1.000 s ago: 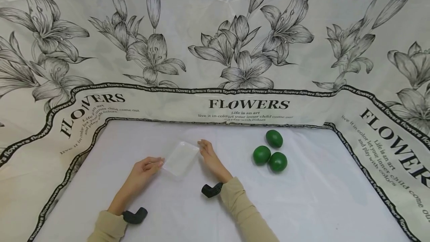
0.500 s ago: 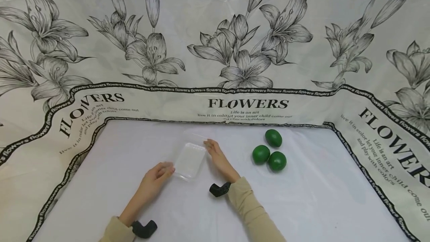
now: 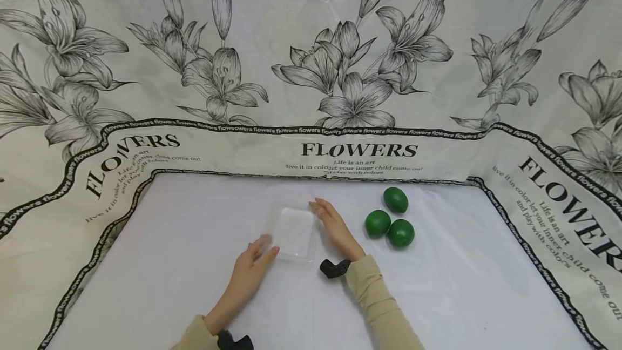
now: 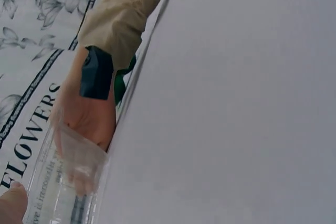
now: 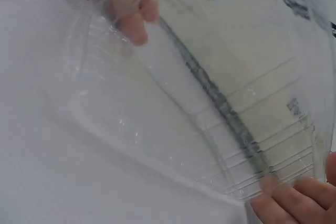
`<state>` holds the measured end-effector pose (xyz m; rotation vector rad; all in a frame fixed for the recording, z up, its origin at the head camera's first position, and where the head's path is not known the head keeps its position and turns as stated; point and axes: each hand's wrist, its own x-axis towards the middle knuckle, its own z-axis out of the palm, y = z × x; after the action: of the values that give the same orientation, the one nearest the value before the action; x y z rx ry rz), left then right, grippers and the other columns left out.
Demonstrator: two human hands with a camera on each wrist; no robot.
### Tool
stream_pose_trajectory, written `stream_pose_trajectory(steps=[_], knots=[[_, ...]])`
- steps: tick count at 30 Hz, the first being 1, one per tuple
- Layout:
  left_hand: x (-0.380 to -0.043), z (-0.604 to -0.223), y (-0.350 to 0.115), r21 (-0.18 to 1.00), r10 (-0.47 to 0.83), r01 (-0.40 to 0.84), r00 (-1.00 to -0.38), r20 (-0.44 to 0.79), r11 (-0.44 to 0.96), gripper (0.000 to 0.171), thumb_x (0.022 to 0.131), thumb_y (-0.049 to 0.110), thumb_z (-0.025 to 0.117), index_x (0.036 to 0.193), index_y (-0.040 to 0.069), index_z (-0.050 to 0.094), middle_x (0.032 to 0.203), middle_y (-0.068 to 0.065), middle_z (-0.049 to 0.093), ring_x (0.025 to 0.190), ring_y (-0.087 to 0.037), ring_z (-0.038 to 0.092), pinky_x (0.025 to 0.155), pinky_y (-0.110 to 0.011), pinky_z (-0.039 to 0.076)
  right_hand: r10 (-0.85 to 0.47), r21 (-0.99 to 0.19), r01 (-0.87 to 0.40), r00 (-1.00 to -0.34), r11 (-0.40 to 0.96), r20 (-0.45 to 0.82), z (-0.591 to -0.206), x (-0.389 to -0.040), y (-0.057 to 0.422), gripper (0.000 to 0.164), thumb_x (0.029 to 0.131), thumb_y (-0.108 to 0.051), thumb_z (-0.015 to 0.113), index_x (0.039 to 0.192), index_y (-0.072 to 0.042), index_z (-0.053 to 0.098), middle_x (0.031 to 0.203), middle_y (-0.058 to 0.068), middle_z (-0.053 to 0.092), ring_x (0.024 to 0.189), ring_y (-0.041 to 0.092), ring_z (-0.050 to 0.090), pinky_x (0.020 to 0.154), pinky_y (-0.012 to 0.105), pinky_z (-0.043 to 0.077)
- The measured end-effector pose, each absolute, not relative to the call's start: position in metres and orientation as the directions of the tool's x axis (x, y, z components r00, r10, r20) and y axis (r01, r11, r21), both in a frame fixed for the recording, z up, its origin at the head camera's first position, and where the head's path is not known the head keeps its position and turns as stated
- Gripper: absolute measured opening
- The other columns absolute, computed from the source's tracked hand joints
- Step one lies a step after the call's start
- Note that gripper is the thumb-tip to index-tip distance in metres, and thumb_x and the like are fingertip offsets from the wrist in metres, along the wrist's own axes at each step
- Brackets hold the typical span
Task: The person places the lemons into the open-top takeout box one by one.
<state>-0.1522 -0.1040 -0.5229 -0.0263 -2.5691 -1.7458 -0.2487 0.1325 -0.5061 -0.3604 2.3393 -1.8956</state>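
Between my hands is a clear plastic container (image 3: 293,231), see-through, with ridges along one side in the right wrist view. My left hand (image 3: 250,270) grips its near left edge, thumb on the near side and fingers seen through the plastic. At the far right edge my right hand (image 3: 340,234) holds the container by its fingertips. In the right wrist view, the right fingers (image 5: 294,205) lie against the ridged edge with the thumb close by. Three smooth, dark green, round fruits (image 3: 378,224) sit to the right of my right hand, apart from it.
A white cloth covers the table (image 3: 461,285). Behind and at both sides stands a curtain (image 3: 233,150) printed with flowers and lettering. A black wrist mount (image 3: 335,269) sits at the right cuff, another (image 3: 235,341) at the left.
Both hands have moved right with the plastic container, closer to the green fruits. The container has turned and looks more upright to the head view. The fruits have stayed put.
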Motion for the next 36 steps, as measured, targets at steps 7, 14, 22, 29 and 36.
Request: stream_pose_trajectory(steps=[7,14,22,29,36], knots=[[-0.145,-0.523,-0.082,0.944,-0.044,0.051,-0.997,0.069,0.325,0.075,0.091,0.053,0.066,0.142,0.001,0.051,0.152,-0.019,0.039,0.145,-0.045,0.020,0.118,-0.058,0.019,-0.209,-0.999,-0.050,-0.977,0.015,0.046,-0.508,-0.250,0.137,0.048,0.109,-0.016,0.034,0.154,0.000,0.027,0.153,0.019,0.041,0.148,0.031,0.023,0.123,0.043,0.017],[-0.142,-0.523,-0.079,0.916,-0.033,0.107,-0.991,0.130,0.387,0.073,0.093,0.050,0.065,0.143,-0.001,0.049,0.151,-0.021,0.039,0.142,-0.046,0.025,0.115,-0.059,0.024,-0.192,-0.997,-0.062,-0.979,-0.041,0.069,-0.511,-0.249,0.137,0.049,0.110,-0.020,0.034,0.152,0.005,0.030,0.154,0.020,0.038,0.150,0.031,0.015,0.123,0.044,0.013],[-0.140,-0.524,-0.079,0.893,0.016,0.150,-0.987,0.158,0.425,0.073,0.096,0.048,0.061,0.145,-0.003,0.045,0.152,-0.025,0.036,0.141,-0.050,0.025,0.115,-0.061,0.024,-0.196,-0.995,-0.027,-0.980,-0.093,0.045,-0.512,-0.250,0.137,0.051,0.111,-0.023,0.029,0.153,0.006,0.025,0.158,0.022,0.028,0.151,0.032,0.013,0.123,0.043,0.012],[-0.147,-0.517,-0.080,0.908,0.019,0.093,-0.995,0.093,0.409,0.075,0.097,0.050,0.058,0.150,0.000,0.040,0.155,-0.020,0.036,0.145,-0.042,0.026,0.118,-0.057,0.023,-0.209,-0.987,0.068,-0.977,-0.146,-0.036,-0.502,-0.253,0.139,0.058,0.111,-0.028,0.028,0.155,0.006,0.011,0.163,0.021,0.013,0.151,0.030,0.009,0.124,0.039,0.009],[-0.167,-0.499,-0.101,0.900,0.086,0.093,-0.994,0.062,0.427,0.081,0.098,0.052,0.055,0.156,0.004,0.027,0.160,-0.019,0.026,0.148,-0.034,0.021,0.120,-0.054,0.019,-0.137,-0.980,0.062,-0.987,0.187,-0.088,-0.464,-0.246,0.157,0.069,0.107,-0.041,0.036,0.159,-0.006,0.007,0.162,0.015,0.022,0.150,0.030,0.016,0.123,0.048,0.013]])
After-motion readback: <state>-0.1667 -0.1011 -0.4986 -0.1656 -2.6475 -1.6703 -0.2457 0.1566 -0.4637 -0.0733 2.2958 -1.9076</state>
